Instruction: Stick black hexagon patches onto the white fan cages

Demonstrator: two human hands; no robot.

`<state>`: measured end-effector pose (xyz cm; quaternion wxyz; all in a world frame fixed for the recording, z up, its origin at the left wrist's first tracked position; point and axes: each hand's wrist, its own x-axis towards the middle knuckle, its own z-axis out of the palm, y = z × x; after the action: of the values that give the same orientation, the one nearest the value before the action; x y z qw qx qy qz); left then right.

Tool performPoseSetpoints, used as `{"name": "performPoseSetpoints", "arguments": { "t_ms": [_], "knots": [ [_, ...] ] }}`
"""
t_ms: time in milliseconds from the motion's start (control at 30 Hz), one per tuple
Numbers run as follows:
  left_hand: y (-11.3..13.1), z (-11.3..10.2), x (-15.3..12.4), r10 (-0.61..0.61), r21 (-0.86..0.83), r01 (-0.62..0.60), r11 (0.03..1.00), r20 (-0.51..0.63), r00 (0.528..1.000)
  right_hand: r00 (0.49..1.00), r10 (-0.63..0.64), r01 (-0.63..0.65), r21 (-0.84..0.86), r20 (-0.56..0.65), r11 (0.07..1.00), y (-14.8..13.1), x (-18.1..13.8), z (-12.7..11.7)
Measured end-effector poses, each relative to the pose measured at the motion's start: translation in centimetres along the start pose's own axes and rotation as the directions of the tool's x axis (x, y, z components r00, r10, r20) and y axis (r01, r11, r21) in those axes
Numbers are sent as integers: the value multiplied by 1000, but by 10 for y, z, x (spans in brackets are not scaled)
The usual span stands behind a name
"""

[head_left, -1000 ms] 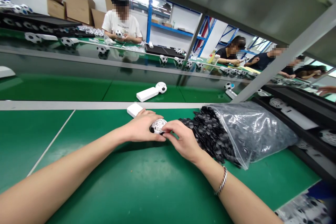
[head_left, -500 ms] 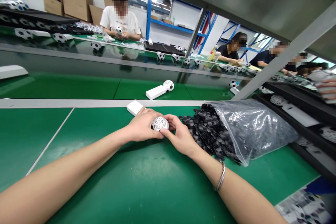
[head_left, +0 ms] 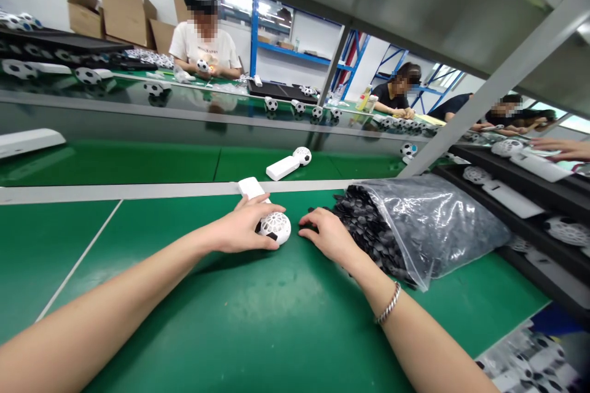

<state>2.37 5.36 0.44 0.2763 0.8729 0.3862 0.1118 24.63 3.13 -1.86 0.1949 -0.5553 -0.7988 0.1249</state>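
My left hand (head_left: 242, 227) is wrapped round a small white fan with a ball-shaped grille head (head_left: 275, 227) and a flat white handle (head_left: 251, 187) that sticks out behind my fingers. A black patch shows on the lower side of the head. My right hand (head_left: 325, 234) rests on the green table just right of the fan head, apart from it, with its fingers curled at the edge of a heap of small black pieces (head_left: 364, 224). I cannot see whether a piece is between its fingers.
A clear plastic bag (head_left: 437, 224) spills the black pieces onto the green table (head_left: 258, 319). A finished ball fan (head_left: 290, 164) lies on the belt beyond. Black trays of fan parts (head_left: 530, 196) stand at right. Other people work across the line.
My right hand has let go of the fan head and moved right to the black pieces. The left hand still holds the fan, now turned a little. The fan on the belt has drifted right.
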Motion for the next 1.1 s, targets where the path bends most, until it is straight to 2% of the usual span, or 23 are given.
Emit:
{"name": "performPoseSetpoints", "arguments": {
  "t_ms": [100,200,267,333,400,433,500,567,633,700,800,933,1033,1100],
  "knots": [
    [5,5,-1,-17,-74,17,997,-8,1000,1000,5,-3,-86,31,996,-7,-1,2],
    [9,11,0,-45,-103,38,994,-58,997,999,-13,23,-287,35,958,-15,-2,5],
    [9,11,-1,-32,-112,28,993,-40,999,998,-61,69,-415,31,907,-17,-3,7],
    [8,8,-1,-9,-124,8,992,-2,1000,996,-84,83,-449,16,889,-16,-3,9],
    [5,5,-2,7,-137,-4,991,22,1000,997,-74,61,-349,-23,935,-14,-3,8],
    [4,4,-2,15,-143,-11,990,28,999,997,-60,47,-240,-47,970,-13,-4,6],
    [2,4,-1,40,-154,-35,987,26,999,998,-20,26,95,-63,995,-15,-5,2],
    [0,4,-1,59,-166,-56,984,15,998,1000,12,-5,462,-12,887,-21,-6,-3],
    [0,5,0,65,-176,-63,982,7,998,999,-1,-33,681,50,732,-28,-8,-7],
    [0,4,0,74,-182,-71,981,10,997,997,-42,-17,728,63,686,-34,-10,-9],
    [0,3,0,73,-185,-65,981,37,997,997,-62,18,662,43,749,-35,-10,-10],
    [1,3,-1,46,-193,-35,981,52,998,999,-18,-4,668,27,744,-31,-9,-8],
    [1,4,-1,67,-198,-58,978,38,997,998,-45,60,591,-40,805,-30,-9,-3],
    [0,6,-1,74,-205,-67,977,28,997,997,-64,77,572,-43,817,-30,-8,1]
  ]
}}
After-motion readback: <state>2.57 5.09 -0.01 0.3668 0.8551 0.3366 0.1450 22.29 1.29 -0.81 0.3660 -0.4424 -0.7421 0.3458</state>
